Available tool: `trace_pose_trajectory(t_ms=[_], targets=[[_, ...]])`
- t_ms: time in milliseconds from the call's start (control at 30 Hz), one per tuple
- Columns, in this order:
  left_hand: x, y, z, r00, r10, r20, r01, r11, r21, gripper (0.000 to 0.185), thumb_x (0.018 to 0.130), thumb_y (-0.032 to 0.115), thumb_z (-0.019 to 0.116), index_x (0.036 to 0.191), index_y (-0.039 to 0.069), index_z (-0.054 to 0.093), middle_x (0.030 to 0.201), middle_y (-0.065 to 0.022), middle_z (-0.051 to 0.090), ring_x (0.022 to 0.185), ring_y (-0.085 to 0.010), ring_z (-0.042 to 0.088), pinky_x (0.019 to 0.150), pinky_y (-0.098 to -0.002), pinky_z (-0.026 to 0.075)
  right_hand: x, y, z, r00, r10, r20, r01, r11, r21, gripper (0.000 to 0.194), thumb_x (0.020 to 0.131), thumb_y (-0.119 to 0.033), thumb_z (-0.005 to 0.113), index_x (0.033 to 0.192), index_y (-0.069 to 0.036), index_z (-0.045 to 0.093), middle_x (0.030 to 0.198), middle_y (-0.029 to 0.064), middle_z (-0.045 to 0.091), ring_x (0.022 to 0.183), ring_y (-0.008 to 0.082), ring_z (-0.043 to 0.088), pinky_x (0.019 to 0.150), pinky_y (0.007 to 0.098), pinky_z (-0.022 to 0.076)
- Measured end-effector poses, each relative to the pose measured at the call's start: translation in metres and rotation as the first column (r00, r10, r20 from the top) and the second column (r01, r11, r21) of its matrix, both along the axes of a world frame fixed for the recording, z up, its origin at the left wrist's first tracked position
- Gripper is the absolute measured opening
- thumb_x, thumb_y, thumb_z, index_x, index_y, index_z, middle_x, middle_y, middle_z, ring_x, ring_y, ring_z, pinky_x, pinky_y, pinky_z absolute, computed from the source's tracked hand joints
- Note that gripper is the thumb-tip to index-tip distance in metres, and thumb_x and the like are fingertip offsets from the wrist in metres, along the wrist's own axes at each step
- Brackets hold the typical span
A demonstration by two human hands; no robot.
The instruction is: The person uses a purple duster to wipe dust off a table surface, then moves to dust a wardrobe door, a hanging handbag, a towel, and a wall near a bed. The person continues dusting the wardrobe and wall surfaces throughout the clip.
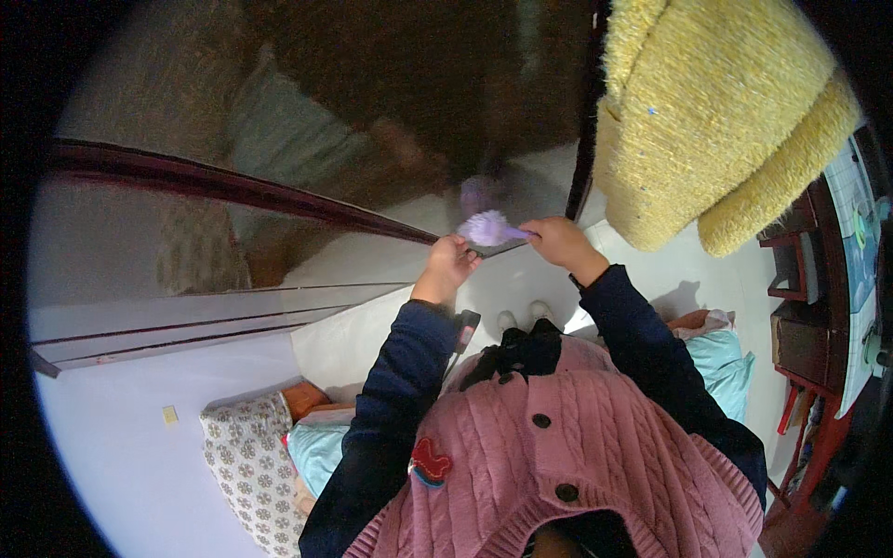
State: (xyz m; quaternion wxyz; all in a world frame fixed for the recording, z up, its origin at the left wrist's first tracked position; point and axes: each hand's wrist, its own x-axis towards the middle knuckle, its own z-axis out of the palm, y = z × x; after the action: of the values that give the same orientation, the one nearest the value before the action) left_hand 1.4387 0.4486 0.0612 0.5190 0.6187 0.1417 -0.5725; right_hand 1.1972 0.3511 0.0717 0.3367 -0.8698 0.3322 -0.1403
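Observation:
My right hand is closed around the purple handle of a small fluffy duster. The duster's pale purple head points left, close to a dark glossy panel that mirrors it. Just left of and below the fluffy head is my left hand, fingers partly curled near the fibres. Whether its fingertips touch or pinch the fibres cannot be told.
A yellow fleecy cover fills the upper right. Dark red framing crosses the panel. Desk and drawers stand right. Flower-patterned fabric and light blue fabric lie beside me.

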Motion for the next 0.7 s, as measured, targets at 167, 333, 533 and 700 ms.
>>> trace_pose_trajectory(t_ms=[167,333,533,700], targets=[[0.003,0.008,-0.003,1.0,-0.001,-0.008,0.001,1.0,-0.004,0.011,0.09,0.012,0.048,0.098,0.004,0.049,0.112,-0.013,0.049,0.106,-0.0345,0.048,0.096,-0.0539,0.044,-0.038,-0.009,0.081,0.966,0.101,0.238,-0.097,0.995,-0.029,0.036,0.087,-0.015,0.067,0.123,-0.017,0.067,0.086,0.0149,0.065,0.083,0.0349,0.063,0.074,0.0424,0.05],[-0.007,0.012,-0.003,0.998,-0.042,-0.055,0.039,0.997,-0.063,0.011,0.089,0.007,0.045,0.099,0.004,0.049,0.113,-0.0135,0.051,0.1,-0.0325,0.05,0.095,-0.0527,0.045,-0.059,-0.017,0.042,0.993,-0.108,0.047,0.108,0.994,0.012,0.038,0.087,-0.014,0.063,0.124,-0.022,0.067,0.095,0.0136,0.066,0.086,0.0346,0.064,0.076,0.0444,0.0517],[-0.01,0.017,-0.003,0.999,-0.049,-0.011,0.049,0.999,0.007,0.01,0.09,0.009,0.049,0.099,0.007,0.053,0.109,-0.0113,0.056,0.102,-0.0314,0.05,0.094,-0.0517,0.045,-0.059,-0.018,-0.021,0.9,-0.246,-0.359,0.189,0.964,-0.189,0.037,0.089,-0.014,0.061,0.125,-0.022,0.067,0.094,0.015,0.066,0.087,0.0351,0.064,0.076,0.0447,0.0521],[-0.009,0.023,0.001,0.999,0.016,0.05,-0.018,0.999,0.032,0.004,0.091,0.012,0.051,0.092,0.008,0.054,0.099,-0.0087,0.057,0.094,-0.0297,0.051,0.088,-0.052,0.047,-0.038,-0.016,0.034,0.992,0.069,0.106,-0.059,0.994,-0.094,0.037,0.09,-0.015,0.062,0.125,-0.023,0.067,0.095,0.0151,0.066,0.089,0.0334,0.064,0.075,0.0436,0.0517]])
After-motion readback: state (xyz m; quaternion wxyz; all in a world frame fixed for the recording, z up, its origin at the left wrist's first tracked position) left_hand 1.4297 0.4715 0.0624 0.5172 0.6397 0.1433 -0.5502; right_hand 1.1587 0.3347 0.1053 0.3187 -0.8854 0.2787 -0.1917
